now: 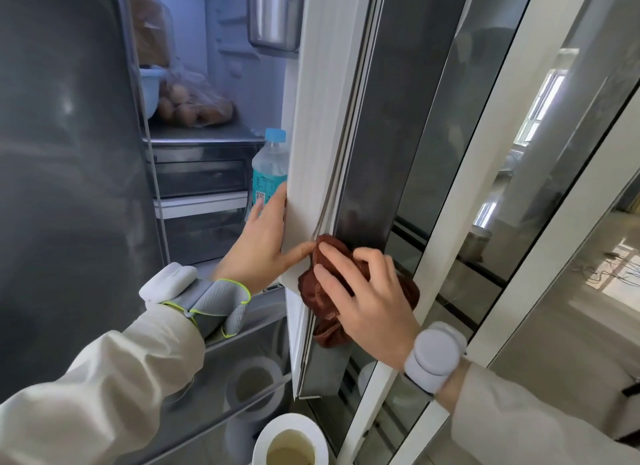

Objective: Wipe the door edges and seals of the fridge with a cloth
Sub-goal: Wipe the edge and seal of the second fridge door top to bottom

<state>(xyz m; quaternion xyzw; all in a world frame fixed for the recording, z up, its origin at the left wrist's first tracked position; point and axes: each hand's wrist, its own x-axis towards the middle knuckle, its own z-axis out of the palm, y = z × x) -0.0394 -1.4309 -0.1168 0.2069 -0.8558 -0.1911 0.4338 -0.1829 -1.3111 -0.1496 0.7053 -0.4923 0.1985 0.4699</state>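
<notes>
- Both sleeves of a pale jacket come into view from the bottom corners, and each wrist carries a grey band with a white device.
- Right hand lies with bent fingers on a dark brown cloth; it presses the bunched cloth against the grey seal at the lower part of the open fridge door.
- Left hand is open and flat; the fingers rest on the inner side of the white door edge, and the thumb reaches across the edge and touches the cloth.
- Just behind the left fingers a clear bottle with a blue cap stands in the door.
- Deeper in the fridge, a bag of brown eggs lies on a shelf, beside a light blue bowl.
- Below the door, close to the camera, a white cup holds a yellowish liquid.
</notes>
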